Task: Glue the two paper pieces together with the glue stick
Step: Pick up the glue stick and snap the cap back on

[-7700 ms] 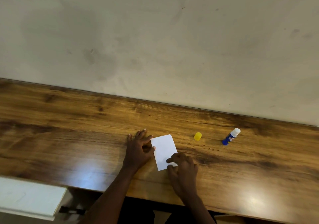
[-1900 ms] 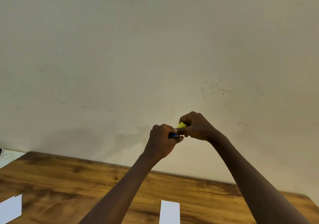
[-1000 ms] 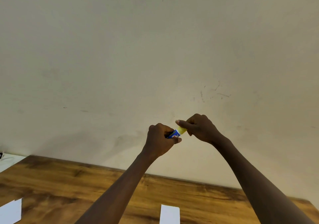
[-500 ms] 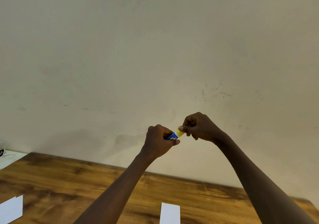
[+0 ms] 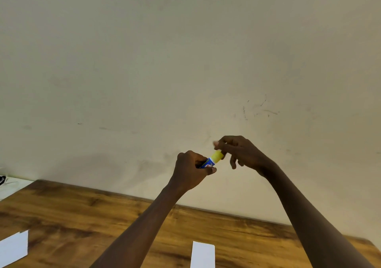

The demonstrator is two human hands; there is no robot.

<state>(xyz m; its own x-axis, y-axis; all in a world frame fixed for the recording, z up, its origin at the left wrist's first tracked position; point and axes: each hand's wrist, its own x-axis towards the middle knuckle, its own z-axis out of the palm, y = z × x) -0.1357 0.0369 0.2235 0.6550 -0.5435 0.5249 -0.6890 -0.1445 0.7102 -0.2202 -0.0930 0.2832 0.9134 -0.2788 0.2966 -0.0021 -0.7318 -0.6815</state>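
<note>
A plain cream wall (image 5: 185,61) fills most of the view above a brown wood-grain table (image 5: 82,216). Two white paper pieces lie on it: one rectangle (image 5: 202,255) at the bottom centre, another (image 5: 13,248) at the far left. The left hand (image 5: 190,171) is closed around a blue glue stick with a yellow cap (image 5: 211,160), held up before the wall; its label is too small to read. The right hand (image 5: 239,151) has loosely spread fingers touching the cap end.

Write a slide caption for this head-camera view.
Left hand grips capped glue stick; right hand at its cap, above paper.
</note>
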